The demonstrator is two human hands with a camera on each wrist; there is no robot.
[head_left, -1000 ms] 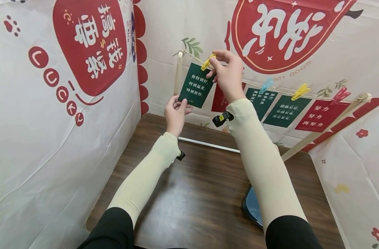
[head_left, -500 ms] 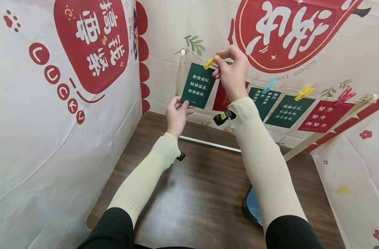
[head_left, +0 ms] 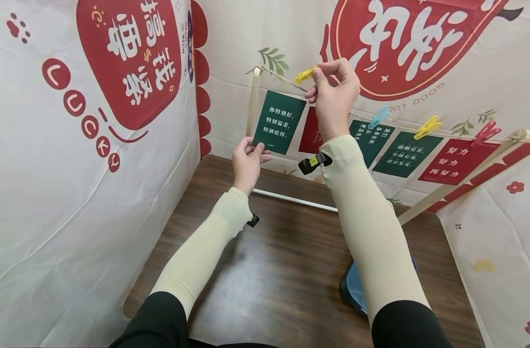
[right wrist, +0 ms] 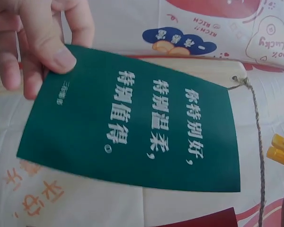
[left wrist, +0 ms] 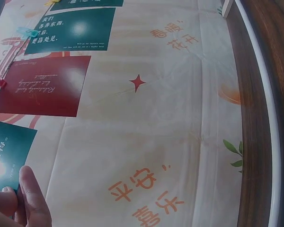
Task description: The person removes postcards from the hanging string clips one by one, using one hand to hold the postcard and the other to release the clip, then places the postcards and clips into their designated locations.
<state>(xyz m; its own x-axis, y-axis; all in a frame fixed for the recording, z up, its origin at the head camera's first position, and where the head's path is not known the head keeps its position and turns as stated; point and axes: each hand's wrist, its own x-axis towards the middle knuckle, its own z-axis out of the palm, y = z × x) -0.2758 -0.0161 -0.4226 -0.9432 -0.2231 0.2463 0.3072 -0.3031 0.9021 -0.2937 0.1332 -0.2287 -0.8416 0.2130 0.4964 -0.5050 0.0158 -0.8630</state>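
A green card [head_left: 279,122] with white writing is pinched at its lower left corner between the thumb and fingers of my left hand [head_left: 246,164]. In the right wrist view the whole green card [right wrist: 128,123] shows, its upper edge free of any clip. My right hand [head_left: 336,94] pinches a yellow clothespin [head_left: 305,75] above the card's top edge, apart from it. A twine line [head_left: 282,79] runs from the left post towards my right hand's lower fingers; whether they touch it I cannot tell. In the right wrist view the clothespin [right wrist: 281,150] sits beside the twine [right wrist: 259,142].
Along the line to the right hang red and green cards, held by a blue clothespin [head_left: 379,117], another yellow one [head_left: 427,127] and a pink one [head_left: 485,133]. Wooden posts [head_left: 252,104] stand at both ends. A blue object [head_left: 355,287] lies on the wooden table [head_left: 265,270], partly behind my right forearm.
The yellow clothespin has come off the green card's top edge and moved up and right with my right hand. My left hand still holds the card's lower corner, hardly moved.
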